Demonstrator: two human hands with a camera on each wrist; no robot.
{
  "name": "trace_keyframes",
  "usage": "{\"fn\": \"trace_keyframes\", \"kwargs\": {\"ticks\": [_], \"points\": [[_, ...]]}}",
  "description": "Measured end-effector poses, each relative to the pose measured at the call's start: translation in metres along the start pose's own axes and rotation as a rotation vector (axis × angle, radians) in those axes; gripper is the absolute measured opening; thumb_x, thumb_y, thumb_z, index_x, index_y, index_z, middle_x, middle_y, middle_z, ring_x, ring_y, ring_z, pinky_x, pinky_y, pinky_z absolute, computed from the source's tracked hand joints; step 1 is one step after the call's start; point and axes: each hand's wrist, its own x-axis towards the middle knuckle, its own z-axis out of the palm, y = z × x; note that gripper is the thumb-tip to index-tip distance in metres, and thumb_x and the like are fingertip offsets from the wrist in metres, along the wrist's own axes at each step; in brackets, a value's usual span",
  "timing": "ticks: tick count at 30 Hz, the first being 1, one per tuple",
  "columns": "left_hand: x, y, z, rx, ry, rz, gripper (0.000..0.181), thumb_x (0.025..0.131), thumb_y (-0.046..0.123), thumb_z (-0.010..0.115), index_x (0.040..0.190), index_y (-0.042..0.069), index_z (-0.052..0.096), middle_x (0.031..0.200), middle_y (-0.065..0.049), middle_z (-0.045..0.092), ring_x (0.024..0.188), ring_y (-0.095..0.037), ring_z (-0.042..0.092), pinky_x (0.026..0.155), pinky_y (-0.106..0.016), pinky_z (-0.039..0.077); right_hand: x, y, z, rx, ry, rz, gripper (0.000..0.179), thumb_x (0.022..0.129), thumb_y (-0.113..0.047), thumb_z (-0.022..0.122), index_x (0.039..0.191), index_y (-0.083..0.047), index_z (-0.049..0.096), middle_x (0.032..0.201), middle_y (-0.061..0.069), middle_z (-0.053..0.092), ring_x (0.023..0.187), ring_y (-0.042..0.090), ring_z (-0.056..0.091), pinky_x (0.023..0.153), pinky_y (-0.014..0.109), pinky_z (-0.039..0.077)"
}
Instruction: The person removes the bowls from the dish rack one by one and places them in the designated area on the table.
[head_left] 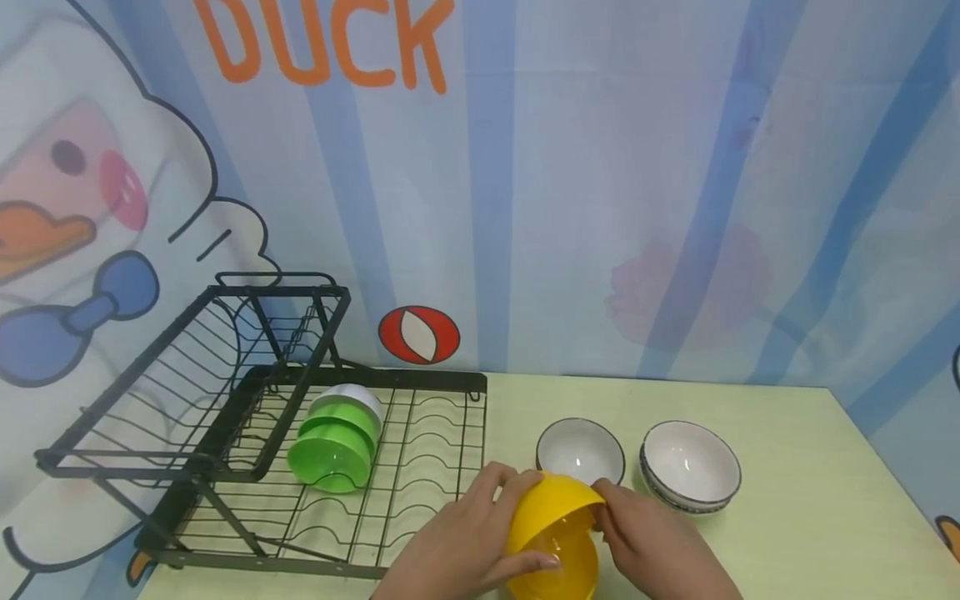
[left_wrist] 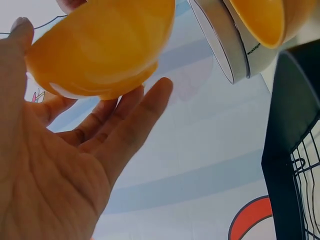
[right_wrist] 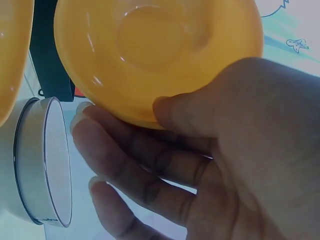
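A yellow bowl (head_left: pixel 551 504) is tilted between both hands, its open side facing the right hand. My left hand (head_left: pixel 474 533) holds it from the left, with the fingers along its outside and the thumb at the near rim. On the other side, my right hand (head_left: pixel 654 537) pinches the rim. The right wrist view shows that thumb (right_wrist: pixel 182 114) over the inner wall and fingers behind the bowl. Below it is a second yellow bowl (head_left: pixel 576 568), partly hidden by the held one and the left thumb.
Behind the hands stands a white dark-rimmed bowl (head_left: pixel 581 450), and stacked white bowls (head_left: pixel 692 460) are to its right. A black dish rack (head_left: pixel 420 379) on the left holds green bowls (head_left: pixel 330 458) and a white one (head_left: pixel 352 393). A printed curtain (head_left: pixel 570 208) hangs behind the table.
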Motion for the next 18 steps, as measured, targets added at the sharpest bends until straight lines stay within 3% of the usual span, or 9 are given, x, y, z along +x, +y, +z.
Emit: {"fn": "trace_keyframes", "kwargs": {"ticks": [5,10,13,18], "points": [[-0.001,0.000,0.002,0.055,-0.029,-0.008,0.083,0.088,0.077,0.040,0.152,0.025,0.034,0.125,-0.001,0.051,0.075,-0.005,0.049,0.065,-0.016,0.053,-0.002,-0.001,0.000,-0.021,0.005,0.025,0.013,0.101,-0.020,0.055,0.088,-0.022,0.053,0.072,-0.015,0.056,0.061,-0.003,0.045,0.055,0.019,0.042],[-0.002,-0.005,0.005,0.136,0.017,0.073,0.082,0.091,0.074,0.039,0.153,0.020,0.033,0.123,-0.001,0.056,0.085,-0.007,0.053,0.073,-0.019,0.054,-0.003,-0.002,-0.001,-0.034,0.000,0.057,0.016,0.102,-0.023,0.053,0.086,-0.022,0.054,0.068,-0.015,0.053,0.058,0.000,0.044,0.053,0.019,0.040],[-0.002,-0.007,0.003,0.136,0.032,0.100,0.081,0.092,0.072,0.039,0.153,0.019,0.032,0.124,-0.001,0.059,0.095,-0.010,0.058,0.080,-0.024,0.056,-0.002,-0.002,-0.003,-0.049,0.008,0.049,0.020,0.103,-0.025,0.051,0.084,-0.022,0.054,0.066,-0.016,0.051,0.056,0.001,0.043,0.051,0.019,0.038],[-0.003,-0.011,0.000,0.123,0.011,0.087,0.082,0.093,0.073,0.035,0.154,0.019,0.031,0.131,-0.002,0.060,0.110,-0.014,0.061,0.089,-0.031,0.058,-0.001,-0.003,-0.005,-0.067,0.012,0.033,0.023,0.104,-0.028,0.049,0.082,-0.022,0.053,0.062,-0.014,0.046,0.053,0.002,0.039,0.048,0.019,0.035]]}}
